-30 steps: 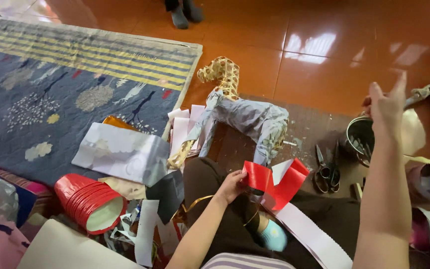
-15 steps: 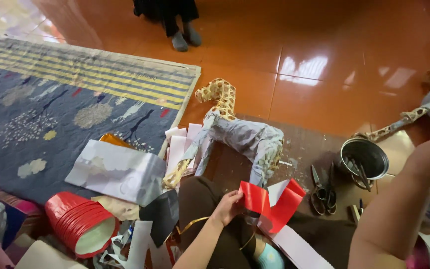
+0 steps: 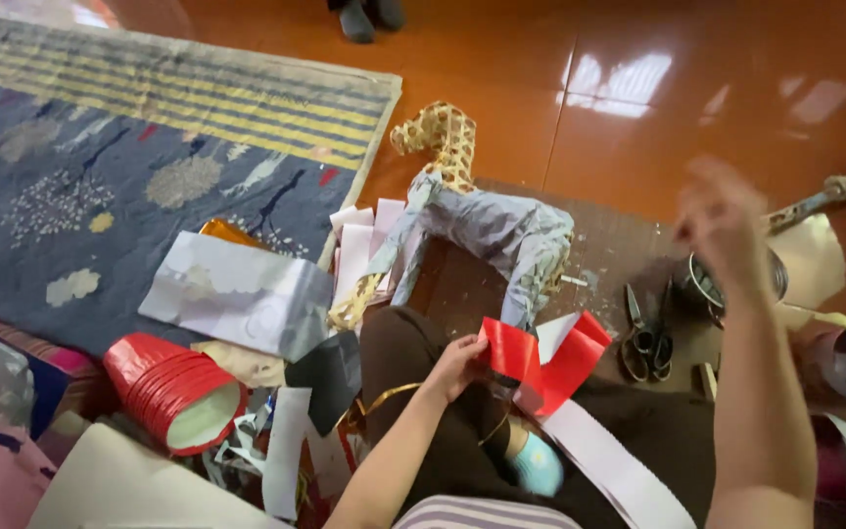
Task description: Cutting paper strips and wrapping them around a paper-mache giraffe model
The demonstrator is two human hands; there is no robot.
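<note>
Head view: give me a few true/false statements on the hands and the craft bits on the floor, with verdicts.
1. The left hand holds a strip of red paper. True.
2. The right hand grips the scissors. False: it is raised and blurred above a metal pot; the scissors lie on the floor, untouched.
3. A paper giraffe figure stands just beyond the red paper. True.
4. The stack of red discs sits right of the scissors. False: it lies far to their left, near the blue rug.
5. The giraffe figure stands on the blue rug. False: it stands beside the rug, on a brown mat.
</note>
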